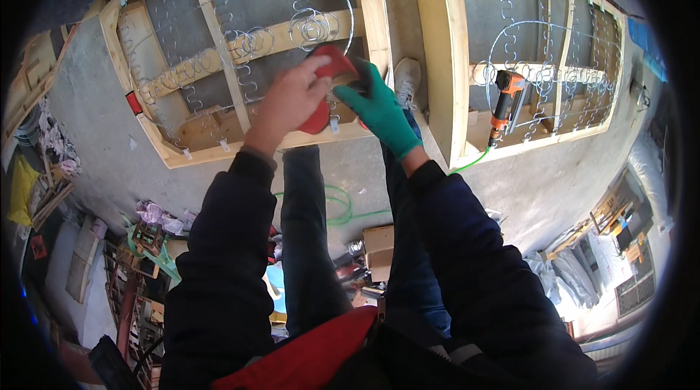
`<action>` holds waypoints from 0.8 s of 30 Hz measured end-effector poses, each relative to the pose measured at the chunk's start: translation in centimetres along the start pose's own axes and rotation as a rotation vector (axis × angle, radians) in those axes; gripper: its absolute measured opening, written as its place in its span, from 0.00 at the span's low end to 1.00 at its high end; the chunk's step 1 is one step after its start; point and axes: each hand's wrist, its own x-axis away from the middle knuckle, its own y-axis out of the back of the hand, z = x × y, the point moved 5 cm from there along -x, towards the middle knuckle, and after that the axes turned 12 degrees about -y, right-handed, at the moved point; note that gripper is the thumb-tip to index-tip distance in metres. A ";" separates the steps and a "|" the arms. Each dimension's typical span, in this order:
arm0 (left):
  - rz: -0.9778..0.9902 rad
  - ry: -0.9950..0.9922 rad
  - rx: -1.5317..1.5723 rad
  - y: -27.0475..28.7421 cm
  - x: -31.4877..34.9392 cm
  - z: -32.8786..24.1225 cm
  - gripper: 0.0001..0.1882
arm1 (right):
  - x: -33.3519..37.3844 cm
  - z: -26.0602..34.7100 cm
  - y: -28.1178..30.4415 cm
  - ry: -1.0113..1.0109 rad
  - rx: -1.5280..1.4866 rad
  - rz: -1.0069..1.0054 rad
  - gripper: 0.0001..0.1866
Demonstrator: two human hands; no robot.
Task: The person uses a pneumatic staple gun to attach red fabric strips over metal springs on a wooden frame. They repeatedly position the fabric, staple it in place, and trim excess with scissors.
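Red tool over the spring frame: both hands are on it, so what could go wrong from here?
The bare left hand grips the red tool just above bare wire springs; a slip could scrape or pinch it, unlike the gloved right hand. The green hose loops on the floor by the person's legs, a likely trip hazard. It seems to run to the orange nailer, so a snag might drag that.

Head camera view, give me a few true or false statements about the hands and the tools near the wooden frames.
1. The right hand wears a green glove. True.
2. The left hand is gloved too. False: it is bare.
3. Both hands meet at a red thing. True.
4. The orange power tool is in the right hand. False: it rests on the right wooden frame.
5. A green hose lies on the floor. True.
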 end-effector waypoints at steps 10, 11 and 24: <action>-0.397 -0.100 -0.182 2.5 -0.8 0.6 0.22 | -2.6 -0.3 -1.3 -0.510 -0.531 0.361 0.12; -0.412 -0.117 -0.170 2.6 -1.1 1.3 0.21 | -2.8 -0.2 -1.5 -0.467 -0.549 0.377 0.12; -0.079 0.063 -0.595 4.5 -10.6 3.7 0.19 | -0.5 -6.0 10.8 -0.265 -0.078 -0.466 0.21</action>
